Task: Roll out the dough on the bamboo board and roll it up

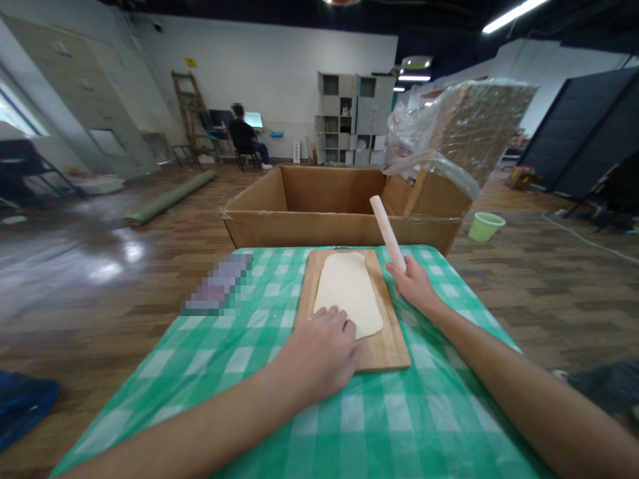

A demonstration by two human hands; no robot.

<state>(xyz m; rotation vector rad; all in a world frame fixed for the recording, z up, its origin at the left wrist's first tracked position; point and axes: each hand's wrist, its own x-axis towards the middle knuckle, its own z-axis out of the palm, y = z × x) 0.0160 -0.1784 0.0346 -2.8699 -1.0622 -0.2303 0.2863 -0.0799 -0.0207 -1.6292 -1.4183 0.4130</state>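
Note:
A flat sheet of pale dough (345,289), longer than wide, lies on a wooden cutting board (382,356). My left hand (327,346) rests at the near left of the dough, its fingers slightly bent and a little apart over the edge. It covers that corner of the dough and part of the board; the thumb is hidden. To the right of the board, my right hand (413,283) is wrapped around the lower end of a light rolling pin (387,229). The pin is held up at a slant, apart from the dough.
A green-and-white checked cloth (279,399) covers the table. A blurred-out flat item (218,285) lies at its left edge. Beyond the table stands a large open cardboard box (319,229); a green bucket (485,226) is on the floor. A person (243,136) sits far back.

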